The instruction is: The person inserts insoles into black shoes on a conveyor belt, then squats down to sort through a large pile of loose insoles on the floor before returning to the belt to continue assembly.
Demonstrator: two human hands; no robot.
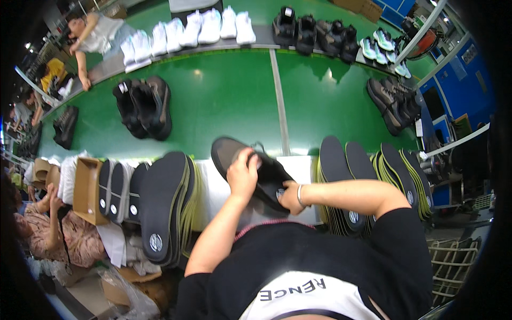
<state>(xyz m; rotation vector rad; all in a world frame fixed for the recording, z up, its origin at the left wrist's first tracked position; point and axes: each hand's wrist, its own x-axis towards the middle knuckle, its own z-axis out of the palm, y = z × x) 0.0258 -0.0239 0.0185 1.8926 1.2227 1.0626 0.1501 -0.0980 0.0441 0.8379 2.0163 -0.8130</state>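
Observation:
A dark brown and black shoe point(226, 152) lies slantwise in front of me over a white surface, its toe toward the far left. My left hand point(244, 173) is closed on the shoe near its laces and opening, fingers partly inside. My right hand point(290, 197), with a bracelet on the wrist, is closed around the heel end. A small pale round mark shows inside the heel, like those on the insoles nearby. How far an insole lies in the shoe is hidden. Stacks of black insoles with yellow-green edges point(162, 202) stand to the left, and more insoles point(341, 181) to the right.
Across the green conveyor point(229, 96) stand a brown pair of shoes point(144, 106) and another pair point(392, 104). White shoes point(200, 26) and dark shoes point(314, 34) line the shelf beyond. A cardboard box point(88, 192) is at left, near a co-worker point(69, 234).

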